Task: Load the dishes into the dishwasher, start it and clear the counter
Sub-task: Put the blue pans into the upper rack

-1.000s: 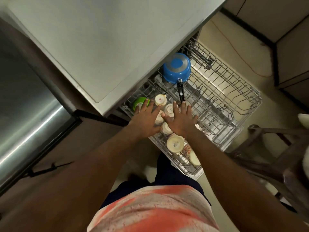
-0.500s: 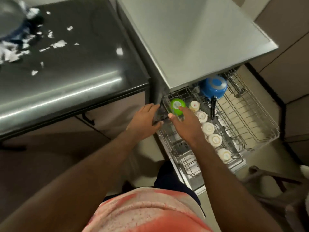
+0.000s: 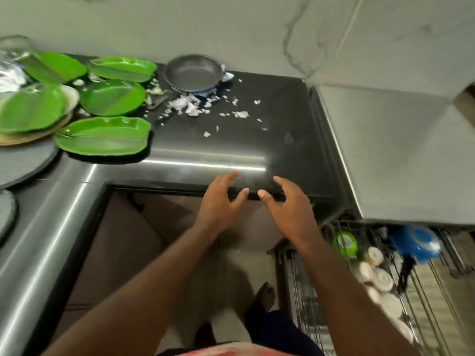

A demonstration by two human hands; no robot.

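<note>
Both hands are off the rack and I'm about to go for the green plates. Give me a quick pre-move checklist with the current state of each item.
1. Left hand empty: ok, open at the counter edge.
2. Right hand empty: ok, open.
3. Green plates within view: ok, five on the counter's left side.
4. Path to plates free: ok, bare counter lies between.
5. Dishwasher rack pulled out: ok, its right part looks free.
6. Counter clean: not ok, white scraps and a metal pan remain.
</note>
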